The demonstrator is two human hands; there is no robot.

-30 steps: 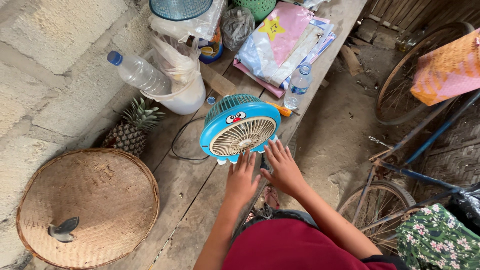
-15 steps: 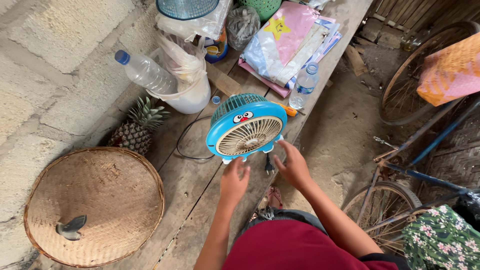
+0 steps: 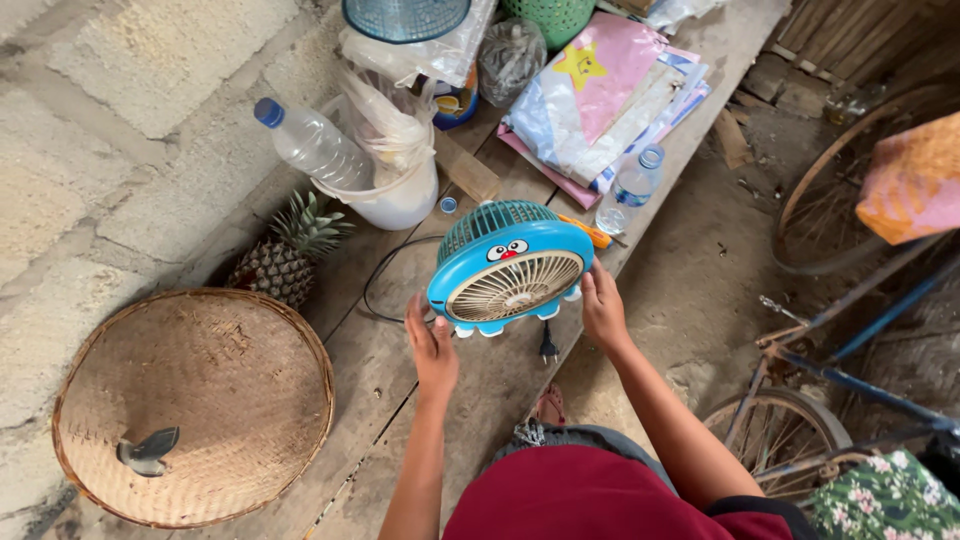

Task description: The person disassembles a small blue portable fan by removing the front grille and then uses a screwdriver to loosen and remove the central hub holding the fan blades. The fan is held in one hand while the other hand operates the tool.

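Fan [image 3: 508,273] up off bench [image 3: 400,400], near R edge. L hand [image 3: 434,350] + R hand [image 3: 603,310] clasp its sides. Plug [image 3: 548,350] loose, cord unconnected; fan not set down yet.

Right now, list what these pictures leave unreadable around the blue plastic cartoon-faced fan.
- Head view: blue plastic cartoon-faced fan, its back and base hidden by its own body.
- Left hand: palm faces away, so its contact with the fan is unclear.
- Black power cord: passes behind the fan.
- Round blue mesh basket: cut off by the top edge.
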